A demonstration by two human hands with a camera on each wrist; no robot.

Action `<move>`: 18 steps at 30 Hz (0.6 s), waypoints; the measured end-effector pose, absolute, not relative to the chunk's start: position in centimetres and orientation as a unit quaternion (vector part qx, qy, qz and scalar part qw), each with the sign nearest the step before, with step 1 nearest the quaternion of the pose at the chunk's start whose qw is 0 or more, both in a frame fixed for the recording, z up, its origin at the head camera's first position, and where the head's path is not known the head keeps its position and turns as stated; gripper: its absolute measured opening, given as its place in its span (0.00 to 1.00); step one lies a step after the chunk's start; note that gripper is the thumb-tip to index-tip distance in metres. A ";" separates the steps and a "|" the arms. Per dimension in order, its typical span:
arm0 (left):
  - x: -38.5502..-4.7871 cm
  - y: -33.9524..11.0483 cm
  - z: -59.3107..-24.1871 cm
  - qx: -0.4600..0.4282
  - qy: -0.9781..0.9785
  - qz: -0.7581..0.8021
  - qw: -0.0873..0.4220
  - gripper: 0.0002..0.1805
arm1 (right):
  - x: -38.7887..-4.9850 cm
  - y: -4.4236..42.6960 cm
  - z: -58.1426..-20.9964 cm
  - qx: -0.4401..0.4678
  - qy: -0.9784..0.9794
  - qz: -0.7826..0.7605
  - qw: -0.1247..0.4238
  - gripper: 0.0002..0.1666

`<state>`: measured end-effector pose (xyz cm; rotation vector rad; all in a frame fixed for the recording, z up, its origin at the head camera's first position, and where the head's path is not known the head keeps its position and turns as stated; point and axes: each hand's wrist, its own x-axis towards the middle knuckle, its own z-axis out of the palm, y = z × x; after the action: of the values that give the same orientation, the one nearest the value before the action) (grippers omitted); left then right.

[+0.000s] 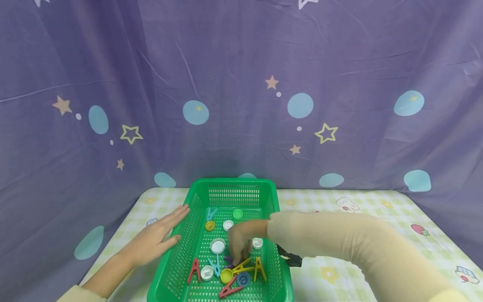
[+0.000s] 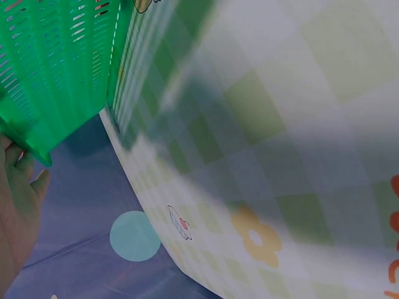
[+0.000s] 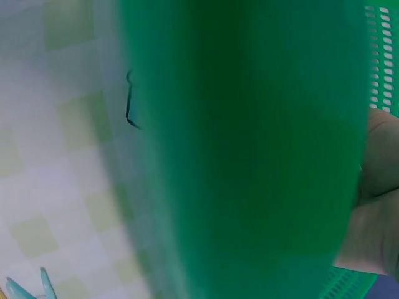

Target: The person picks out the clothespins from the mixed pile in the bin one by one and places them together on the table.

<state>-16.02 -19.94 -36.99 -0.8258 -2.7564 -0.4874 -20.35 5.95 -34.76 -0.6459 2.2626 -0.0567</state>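
A green basket (image 1: 234, 181) stands on the bench (image 1: 311, 285), holding caps and clothespins. By its clock face, a blue clothespin (image 1: 211, 217) lies at 11, an orange cap (image 1: 210, 226) nearer 10, a white cap (image 1: 228, 225) at 12, a light green cap (image 1: 237, 214) towards 1, a second white cap (image 1: 257, 243) at 3, and a larger white cap (image 1: 217, 246) near the centre. From 8 through 6 to 4 spread more clothespins, red, blue and yellow, among white, yellow and dark blue caps. The right hand (image 1: 240, 241) reaches inside, fingers pointing down at a purple clothespin (image 1: 228, 266) near 6; whether they pinch it, I cannot tell. The left hand (image 1: 152, 240) is beside the rim at 9, fingers extended, gripping nothing.
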 end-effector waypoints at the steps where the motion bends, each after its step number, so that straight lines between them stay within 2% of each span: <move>1: -16.0 -19.9 -37.0 -0.282 -0.938 -0.166 0.112 0.35 | -20.2 5.8 -34.8 -0.257 0.890 -0.011 0.377 0.09; 7: -16.0 -19.9 -37.0 -0.284 -0.938 -0.162 0.118 0.35 | -19.9 5.2 -35.1 -0.301 0.881 0.042 0.363 0.10; 15: -16.0 -19.9 -37.0 -0.287 -0.937 -0.163 0.117 0.35 | -18.7 5.2 -35.3 -0.351 0.872 0.087 0.331 0.06; 18: -16.0 -19.9 -37.0 -0.287 -0.937 -0.164 0.115 0.35 | -18.3 5.2 -35.4 -0.355 0.879 0.083 0.307 0.09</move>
<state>-16.01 -19.89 -37.01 -0.8399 -2.7466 -0.4802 -18.29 5.24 -35.35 -0.9386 2.3256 0.2204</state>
